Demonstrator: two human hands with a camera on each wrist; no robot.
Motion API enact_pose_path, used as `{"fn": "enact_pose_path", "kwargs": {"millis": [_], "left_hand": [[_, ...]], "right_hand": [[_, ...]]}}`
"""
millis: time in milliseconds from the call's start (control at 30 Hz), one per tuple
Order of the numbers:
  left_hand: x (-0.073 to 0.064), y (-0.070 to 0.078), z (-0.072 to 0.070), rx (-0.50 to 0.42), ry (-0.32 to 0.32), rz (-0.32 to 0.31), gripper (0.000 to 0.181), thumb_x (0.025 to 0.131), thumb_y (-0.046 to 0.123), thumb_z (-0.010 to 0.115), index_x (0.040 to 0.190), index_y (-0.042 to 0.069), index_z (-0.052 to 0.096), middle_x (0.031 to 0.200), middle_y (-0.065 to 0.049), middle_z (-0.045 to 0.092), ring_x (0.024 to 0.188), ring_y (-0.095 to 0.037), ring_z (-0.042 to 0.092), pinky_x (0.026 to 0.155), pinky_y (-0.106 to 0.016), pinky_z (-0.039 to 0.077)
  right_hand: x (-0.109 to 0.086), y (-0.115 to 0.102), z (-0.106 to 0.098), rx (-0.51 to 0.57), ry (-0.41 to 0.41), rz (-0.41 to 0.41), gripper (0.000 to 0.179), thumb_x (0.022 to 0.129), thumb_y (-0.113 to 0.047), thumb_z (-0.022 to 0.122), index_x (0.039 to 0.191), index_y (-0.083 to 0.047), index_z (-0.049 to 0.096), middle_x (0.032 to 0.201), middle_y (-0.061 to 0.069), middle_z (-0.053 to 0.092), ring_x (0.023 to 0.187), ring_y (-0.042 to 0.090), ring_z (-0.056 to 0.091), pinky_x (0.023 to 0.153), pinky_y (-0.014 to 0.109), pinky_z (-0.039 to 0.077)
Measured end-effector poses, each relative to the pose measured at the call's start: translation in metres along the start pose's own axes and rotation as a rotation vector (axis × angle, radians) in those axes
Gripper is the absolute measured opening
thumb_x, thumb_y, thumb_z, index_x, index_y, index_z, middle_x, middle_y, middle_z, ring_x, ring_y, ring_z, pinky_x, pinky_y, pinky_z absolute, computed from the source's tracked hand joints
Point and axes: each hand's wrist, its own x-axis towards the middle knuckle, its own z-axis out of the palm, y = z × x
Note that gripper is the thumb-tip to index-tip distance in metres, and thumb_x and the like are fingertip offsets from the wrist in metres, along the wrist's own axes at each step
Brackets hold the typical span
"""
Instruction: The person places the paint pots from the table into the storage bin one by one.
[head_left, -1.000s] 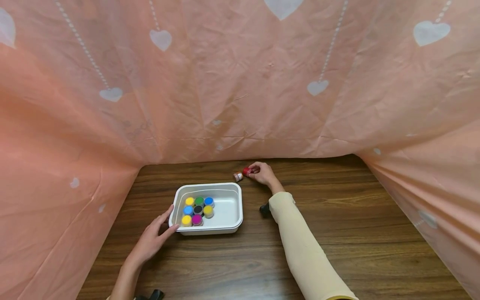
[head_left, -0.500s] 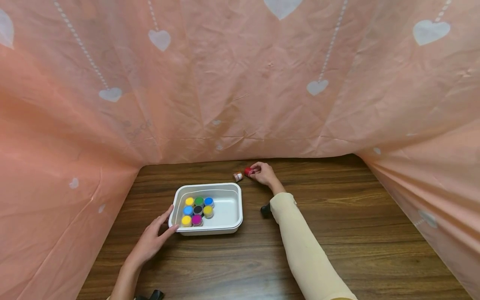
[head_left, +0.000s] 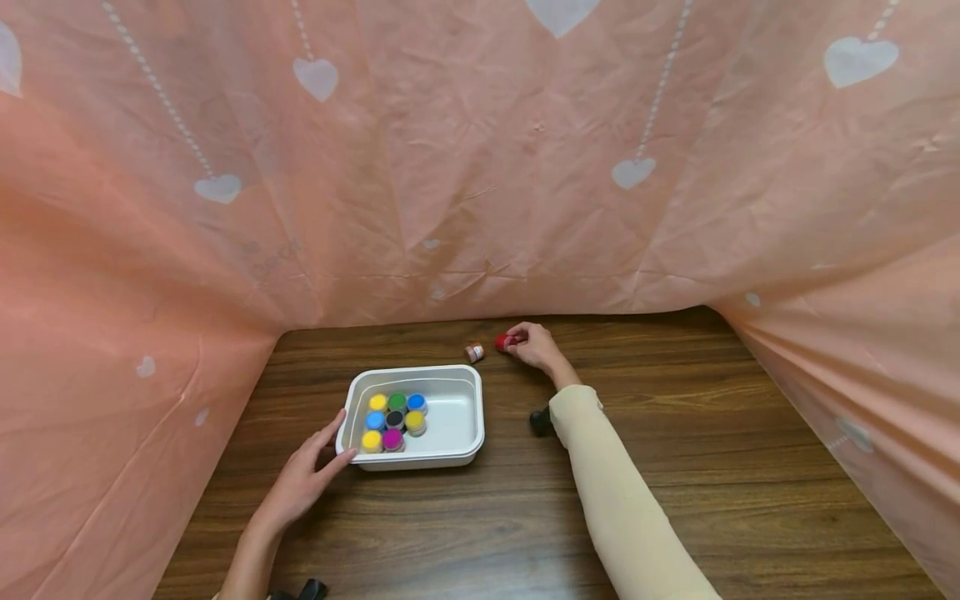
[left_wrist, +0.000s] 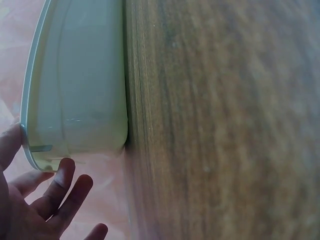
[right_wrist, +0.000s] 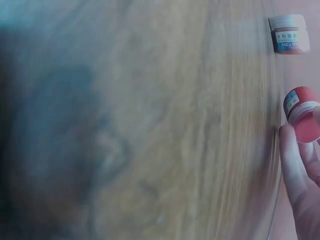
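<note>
A white plastic tray (head_left: 450,458) holds several small paint jars (head_left: 395,421) with yellow, green, blue, black and purple lids. My left hand (head_left: 303,479) touches the tray's left end, thumb at the near rim and fingers spread along the side. In the left wrist view the thumb of that hand (left_wrist: 45,200) rests on the tray rim (left_wrist: 30,100). My right hand (head_left: 534,346) pinches a red paint jar (head_left: 504,342) behind the tray. The red jar (right_wrist: 298,95) is tilted between thumb and fingers. Left of it lies a brownish-orange paint jar (head_left: 475,353) with a white label.
The wooden table (head_left: 465,533) ends against a pink curtain (head_left: 480,208) with white hearts, which also hangs along both sides. A black object (head_left: 540,422) shows beside the right sleeve (head_left: 600,467). Another dark piece (head_left: 311,590) sits by the left wrist.
My right hand has moved slightly to the right with the red paint jar, widening its distance from the brownish-orange jar. My left hand and the tray stay in place.
</note>
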Motion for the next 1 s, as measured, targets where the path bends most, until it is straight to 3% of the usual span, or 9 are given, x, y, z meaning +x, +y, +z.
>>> {"fn": "enact_pose_path", "kwargs": {"millis": [100,267,400,500,600,800,1000], "left_hand": [[0.000,0.000,0.001,0.006,0.000,-0.004,0.072,0.104,0.044,0.061,0.165,0.023,0.028,0.161,-0.019,0.043,0.135,-0.036,0.051,0.111,-0.065,0.037],[0.000,-0.001,0.001,0.013,0.006,0.002,0.072,0.104,0.043,0.061,0.165,0.022,0.029,0.162,-0.021,0.041,0.140,-0.041,0.047,0.112,-0.067,0.035],[0.000,0.000,0.000,0.017,0.009,0.008,0.073,0.104,0.044,0.061,0.165,0.021,0.029,0.163,-0.022,0.039,0.144,-0.044,0.042,0.112,-0.069,0.033],[0.000,-0.001,0.000,0.020,0.015,0.015,0.073,0.104,0.044,0.061,0.165,0.021,0.029,0.161,-0.021,0.042,0.139,-0.042,0.047,0.111,-0.067,0.036],[0.000,-0.001,0.000,0.021,0.019,0.019,0.072,0.104,0.044,0.062,0.165,0.022,0.030,0.159,-0.020,0.045,0.135,-0.039,0.051,0.109,-0.065,0.038],[0.000,-0.001,0.000,0.028,0.015,0.016,0.074,0.103,0.048,0.061,0.165,0.022,0.030,0.161,-0.020,0.043,0.138,-0.040,0.049,0.110,-0.067,0.037],[0.000,-0.001,-0.001,0.028,0.001,0.010,0.075,0.103,0.050,0.059,0.165,0.021,0.028,0.164,-0.022,0.036,0.146,-0.046,0.039,0.113,-0.070,0.032]], "right_hand": [[-0.003,0.000,-0.002,0.024,-0.015,0.001,0.032,0.094,-0.004,0.070,0.125,0.002,0.067,0.120,0.021,0.070,0.112,0.031,0.066,0.096,0.038,0.051],[-0.007,-0.004,-0.007,0.088,-0.036,-0.018,0.030,0.095,-0.002,0.069,0.125,0.002,0.067,0.116,0.020,0.069,0.106,0.028,0.068,0.088,0.032,0.053],[-0.009,-0.006,-0.012,0.161,-0.053,-0.045,0.028,0.096,0.000,0.068,0.123,0.004,0.066,0.112,0.022,0.069,0.101,0.031,0.070,0.089,0.040,0.058],[-0.011,-0.008,-0.014,0.198,-0.050,-0.075,0.027,0.096,0.000,0.067,0.123,0.005,0.066,0.111,0.023,0.069,0.100,0.033,0.072,0.094,0.050,0.057],[-0.014,-0.009,-0.017,0.229,-0.036,-0.103,0.028,0.095,0.001,0.067,0.123,0.006,0.066,0.113,0.025,0.070,0.096,0.028,0.073,0.096,0.053,0.055],[-0.016,-0.007,-0.021,0.366,-0.020,-0.119,0.030,0.094,0.004,0.066,0.124,0.012,0.065,0.116,0.032,0.068,0.083,0.012,0.070,0.079,0.026,0.058],[-0.020,-0.011,-0.026,0.374,0.000,-0.148,0.032,0.092,0.003,0.070,0.124,0.009,0.067,0.123,0.032,0.067,0.094,0.019,0.070,0.076,0.020,0.054]]}}
